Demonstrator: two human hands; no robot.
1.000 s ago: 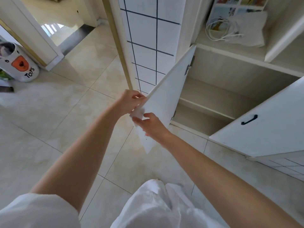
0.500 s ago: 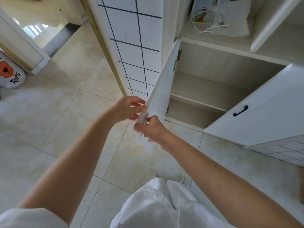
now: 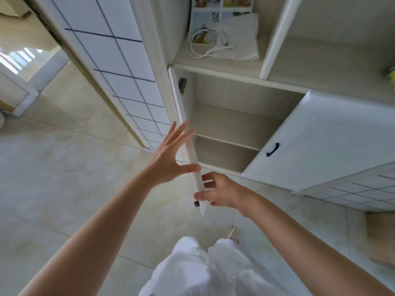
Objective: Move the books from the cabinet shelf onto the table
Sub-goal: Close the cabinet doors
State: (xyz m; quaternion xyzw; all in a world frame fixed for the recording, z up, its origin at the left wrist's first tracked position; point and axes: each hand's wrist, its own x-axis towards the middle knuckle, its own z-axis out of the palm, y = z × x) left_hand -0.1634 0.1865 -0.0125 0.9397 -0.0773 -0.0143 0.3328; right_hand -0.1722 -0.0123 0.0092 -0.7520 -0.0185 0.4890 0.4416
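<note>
Head view: left hand (image 3: 168,155) spread open, right hand (image 3: 220,192) apparently pinching the cabinet door (image 3: 189,142) edge.

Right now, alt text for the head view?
Seen from above, a person's right hand pinches the lower edge of an open white cabinet door, while the left hand rests open against its outer face. Both lower cabinet shelves behind it look bare; a coiled white cable and picture books sit in the compartment above.

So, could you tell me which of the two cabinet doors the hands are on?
The left door, seen edge-on; the right door, with the black handle, is untouched.
</note>
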